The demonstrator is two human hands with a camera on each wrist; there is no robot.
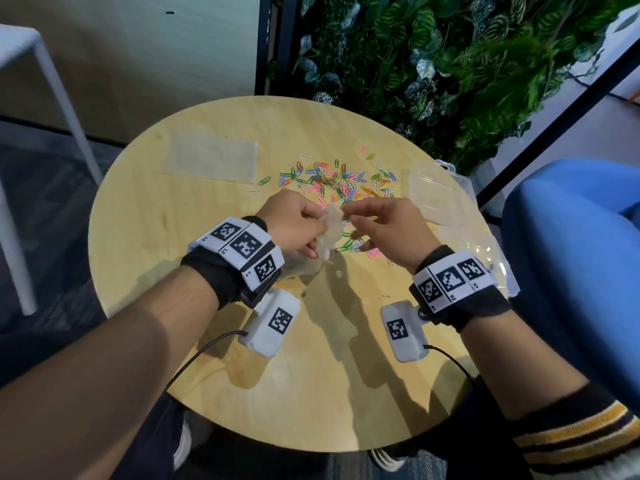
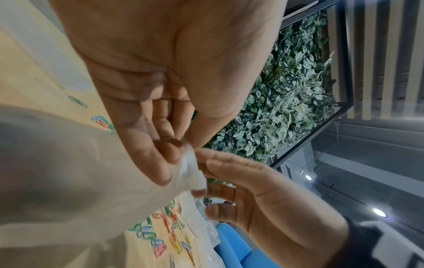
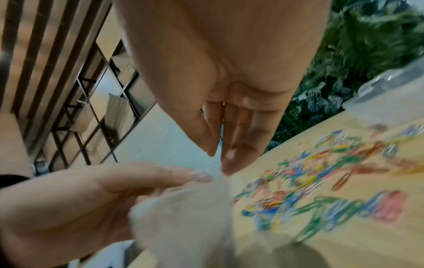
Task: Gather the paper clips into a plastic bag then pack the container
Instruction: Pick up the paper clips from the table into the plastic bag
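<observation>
Plastic bag [image 1: 327,233] edge between both pinching hands

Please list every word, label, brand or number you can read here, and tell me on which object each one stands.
No words or brands are readable.
Black-and-white square marker tags on the left wristband: patterns; small characters beside them too small to read.
Same tags on the right wristband: patterns only.
</observation>
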